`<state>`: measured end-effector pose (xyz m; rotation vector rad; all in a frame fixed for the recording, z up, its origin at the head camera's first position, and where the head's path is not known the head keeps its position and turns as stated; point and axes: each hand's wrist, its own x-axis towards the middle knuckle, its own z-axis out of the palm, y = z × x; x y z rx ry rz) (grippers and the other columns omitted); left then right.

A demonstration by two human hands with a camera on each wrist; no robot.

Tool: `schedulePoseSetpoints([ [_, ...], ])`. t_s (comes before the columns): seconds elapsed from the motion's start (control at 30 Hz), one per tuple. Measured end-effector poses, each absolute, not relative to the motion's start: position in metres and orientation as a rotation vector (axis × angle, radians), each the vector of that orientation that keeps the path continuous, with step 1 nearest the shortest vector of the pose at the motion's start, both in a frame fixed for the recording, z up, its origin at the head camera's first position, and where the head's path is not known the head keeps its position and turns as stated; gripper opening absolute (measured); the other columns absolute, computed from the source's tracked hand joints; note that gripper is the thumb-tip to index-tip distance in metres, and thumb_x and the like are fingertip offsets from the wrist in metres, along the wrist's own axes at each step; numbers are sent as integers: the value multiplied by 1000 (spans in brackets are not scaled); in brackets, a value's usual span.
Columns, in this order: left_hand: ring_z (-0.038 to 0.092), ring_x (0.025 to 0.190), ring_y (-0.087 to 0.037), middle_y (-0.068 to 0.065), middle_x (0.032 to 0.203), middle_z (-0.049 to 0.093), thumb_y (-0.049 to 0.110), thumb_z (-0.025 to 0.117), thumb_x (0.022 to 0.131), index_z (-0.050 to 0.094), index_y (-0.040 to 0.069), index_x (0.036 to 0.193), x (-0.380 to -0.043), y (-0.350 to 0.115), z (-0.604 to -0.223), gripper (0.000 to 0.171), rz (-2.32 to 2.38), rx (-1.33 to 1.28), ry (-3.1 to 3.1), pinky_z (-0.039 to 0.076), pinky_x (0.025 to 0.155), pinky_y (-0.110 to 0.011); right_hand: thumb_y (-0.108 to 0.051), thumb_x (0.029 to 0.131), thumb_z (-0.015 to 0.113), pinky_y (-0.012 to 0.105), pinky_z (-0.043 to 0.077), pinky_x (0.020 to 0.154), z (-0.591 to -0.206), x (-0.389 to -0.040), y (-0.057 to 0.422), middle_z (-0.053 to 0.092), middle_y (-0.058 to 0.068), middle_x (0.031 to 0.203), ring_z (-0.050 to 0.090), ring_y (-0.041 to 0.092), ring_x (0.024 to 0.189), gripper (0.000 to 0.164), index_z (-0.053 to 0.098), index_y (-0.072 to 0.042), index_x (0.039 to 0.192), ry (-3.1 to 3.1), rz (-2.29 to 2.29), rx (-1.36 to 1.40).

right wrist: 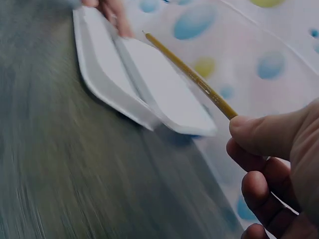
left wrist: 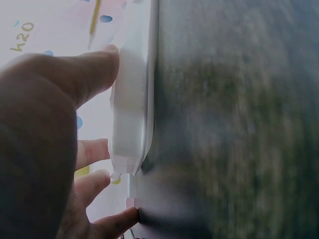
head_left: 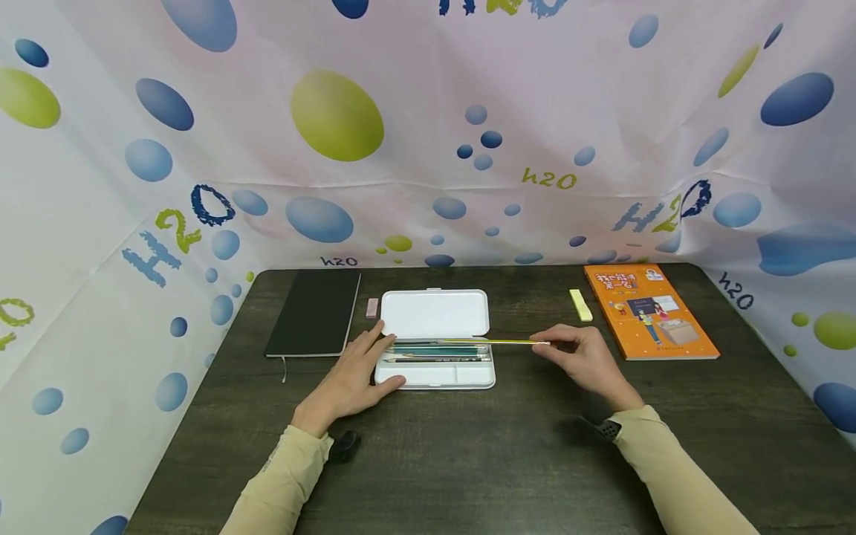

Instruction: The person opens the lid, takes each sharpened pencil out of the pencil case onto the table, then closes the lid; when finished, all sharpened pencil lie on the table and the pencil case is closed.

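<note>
A white pencil case [head_left: 435, 377] lies on the table with its lid folded back, holding several dark green and black pencils [head_left: 438, 351]. My left hand [head_left: 351, 375] spans its left end with spread fingers. In the left wrist view, the thumb [left wrist: 97, 69] rests on the case's side. My right hand [head_left: 588, 360] pinches a yellow pencil [head_left: 511, 342] by its right end, between thumb and forefinger. That pencil stretches level to the left, overlapping the case in the head view. In the right wrist view its sharpened tip [right wrist: 148, 36] points away from the hand.
A black notebook [head_left: 314, 312] lies at the back left, with a pink eraser [head_left: 371, 308] between it and the case. To the back right are a pale yellow stick-like item [head_left: 580, 305] and an orange book [head_left: 652, 319]. A patterned curtain [head_left: 428, 111] hangs behind the table.
</note>
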<state>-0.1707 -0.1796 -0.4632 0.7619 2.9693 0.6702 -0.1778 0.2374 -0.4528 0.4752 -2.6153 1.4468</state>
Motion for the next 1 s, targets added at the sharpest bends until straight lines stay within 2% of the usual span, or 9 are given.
schedulePoseSetpoints([
  [0.17,22,147,-40,-12,165,15,61,57,94,36,10,155,-172,-180,-461,82,665,766,2963,22,116,-61,-32,93,72,22,50,64,-451,-168,280,73,4,106,61,11,81,25,78,-13,109,-2676,1375,211],
  [0.3,22,147,-41,-12,165,15,60,58,94,36,10,155,-173,-181,-460,82,654,764,2962,22,116,-61,-41,94,69,21,50,67,-452,-161,304,72,0,109,60,10,87,38,75,-11,116,-2708,1328,18],
  [0.4,22,148,-41,-12,165,14,60,57,94,36,10,155,-173,-181,-460,82,651,756,2963,22,116,-61,-41,94,69,23,49,63,-456,-160,312,73,2,106,59,11,83,40,74,-9,117,-2704,1293,-45],
  [0.6,21,148,-40,-11,165,14,61,57,94,36,10,155,-172,-179,-460,83,654,747,2959,21,116,-60,-32,94,72,26,44,52,-462,-162,311,71,9,89,55,12,68,31,76,-6,110,-2722,1115,-42],
  [0.8,22,147,-41,-11,165,14,59,58,94,35,11,156,-172,-179,-460,82,651,752,2957,21,116,-61,-13,89,76,30,45,57,-462,-165,307,72,14,91,59,20,70,13,79,-3,98,-2730,836,148],
  [1.0,23,147,-41,-12,165,15,59,58,94,36,10,155,-171,-179,-462,81,655,760,2964,22,115,-63,-6,84,78,40,45,64,-465,-164,304,72,11,89,63,28,75,5,79,-4,88,-2715,681,300],
])
